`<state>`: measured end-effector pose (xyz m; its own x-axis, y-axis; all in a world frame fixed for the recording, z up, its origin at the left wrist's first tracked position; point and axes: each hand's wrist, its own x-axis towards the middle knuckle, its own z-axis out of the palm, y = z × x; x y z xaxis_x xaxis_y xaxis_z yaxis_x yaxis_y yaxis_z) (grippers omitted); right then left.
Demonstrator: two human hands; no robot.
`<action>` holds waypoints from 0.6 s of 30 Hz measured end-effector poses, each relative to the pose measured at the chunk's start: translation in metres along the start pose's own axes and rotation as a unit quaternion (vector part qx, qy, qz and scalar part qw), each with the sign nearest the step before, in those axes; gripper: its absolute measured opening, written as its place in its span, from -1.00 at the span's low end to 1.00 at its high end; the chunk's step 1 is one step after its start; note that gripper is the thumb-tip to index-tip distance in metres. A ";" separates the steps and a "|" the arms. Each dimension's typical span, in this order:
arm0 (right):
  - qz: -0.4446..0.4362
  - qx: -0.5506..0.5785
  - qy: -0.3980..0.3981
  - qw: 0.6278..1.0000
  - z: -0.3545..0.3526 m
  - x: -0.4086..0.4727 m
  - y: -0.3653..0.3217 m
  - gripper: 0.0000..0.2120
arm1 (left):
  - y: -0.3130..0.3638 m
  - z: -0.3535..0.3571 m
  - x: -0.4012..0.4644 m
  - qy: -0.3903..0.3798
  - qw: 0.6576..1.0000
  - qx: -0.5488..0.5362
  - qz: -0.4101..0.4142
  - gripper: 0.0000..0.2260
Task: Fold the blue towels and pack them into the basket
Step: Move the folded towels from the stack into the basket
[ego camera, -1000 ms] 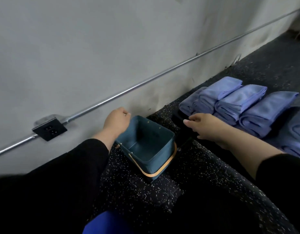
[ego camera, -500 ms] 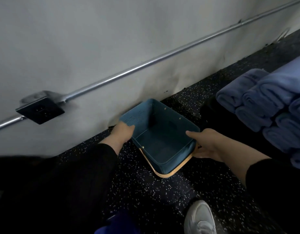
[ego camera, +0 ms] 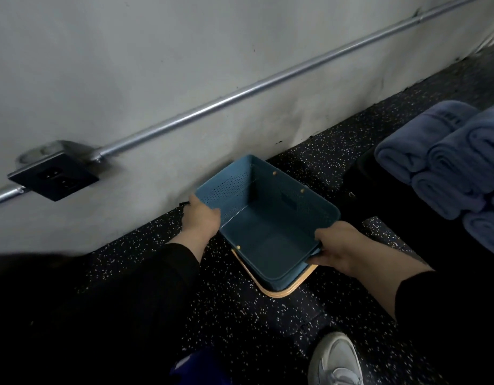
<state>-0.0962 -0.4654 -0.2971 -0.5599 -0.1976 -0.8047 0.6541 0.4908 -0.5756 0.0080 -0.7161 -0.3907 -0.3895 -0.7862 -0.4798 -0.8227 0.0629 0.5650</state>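
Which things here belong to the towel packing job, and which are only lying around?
For the job:
- blue basket, empty, gripped by the left hand and right hand
- folded blue towels, stacked at right

Just there:
- wall socket
- metal pipe
- white shoe

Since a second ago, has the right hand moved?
Yes. The right hand has left the spot beside the folded towels and now grips the near-right rim of the basket, farther from them.

Matt perforated plastic basket (ego camera: 271,195) with wooden handle (ego camera: 279,291), plush cloth towels (ego camera: 435,162), speckled rubbery floor (ego camera: 240,315).
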 end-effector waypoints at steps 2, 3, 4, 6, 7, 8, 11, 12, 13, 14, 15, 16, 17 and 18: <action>-0.008 -0.015 -0.005 1.000 -0.003 -0.007 -0.002 -0.77 | 0.003 -0.015 0.006 0.018 0.998 0.058 0.031 -0.51; -0.011 -0.023 -0.007 1.000 -0.006 -0.012 -0.003 -0.76 | 0.006 -0.023 0.007 0.020 0.995 0.086 0.043 -0.57; -0.013 -0.030 -0.012 0.999 -0.007 -0.017 -0.004 -0.75 | 0.008 -0.033 0.006 0.020 0.992 0.113 0.053 -0.62; -0.015 -0.035 -0.024 0.999 -0.010 -0.028 -0.007 -0.70 | 0.012 -0.049 0.004 0.019 0.982 0.166 0.084 -0.69; -0.017 -0.035 -0.028 0.999 -0.012 -0.033 -0.008 -0.68 | 0.014 -0.057 0.003 0.021 0.976 0.190 0.104 -0.70; -0.020 -0.038 -0.030 0.999 -0.013 -0.040 -0.010 -0.68 | 0.017 -0.064 0.001 0.022 0.971 0.205 0.123 -0.71; -0.036 -0.043 -0.030 0.998 -0.017 -0.060 -0.015 -0.69 | 0.027 -0.087 -0.011 0.031 0.962 0.213 0.167 -0.74; -0.041 -0.044 -0.028 0.998 -0.018 -0.069 -0.017 -0.70 | 0.031 -0.095 -0.016 0.035 0.960 0.214 0.178 -0.75; -0.047 -0.046 -0.027 0.997 -0.021 -0.078 -0.019 -0.71 | 0.035 -0.102 -0.021 0.041 0.957 0.213 0.190 -0.78; -0.054 -0.048 -0.027 0.997 -0.023 -0.087 -0.022 -0.73 | 0.039 -0.109 -0.026 0.047 0.956 0.210 0.199 -0.81; -0.061 -0.049 -0.028 0.997 -0.026 -0.096 -0.025 -0.74 | 0.042 -0.115 -0.032 0.050 0.955 0.205 0.206 -0.84; -0.069 -0.049 -0.028 0.996 -0.029 -0.107 -0.028 -0.76 | 0.046 -0.122 -0.038 0.052 0.955 0.200 0.214 -0.87; -0.076 -0.047 -0.028 0.996 -0.032 -0.117 -0.031 -0.77 | 0.051 -0.130 -0.045 0.056 0.954 0.194 0.223 -0.88; -0.083 -0.047 -0.029 0.995 -0.036 -0.128 -0.033 -0.78 | 0.056 -0.137 -0.052 0.059 0.952 0.188 0.233 -0.89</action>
<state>-0.0642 -0.4258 -0.1695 -0.6238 -0.3301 -0.7084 0.5028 0.5244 -0.6871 0.0391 -0.7557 -0.2422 -0.7180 -0.6811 -0.1436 -0.6703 0.6210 0.4062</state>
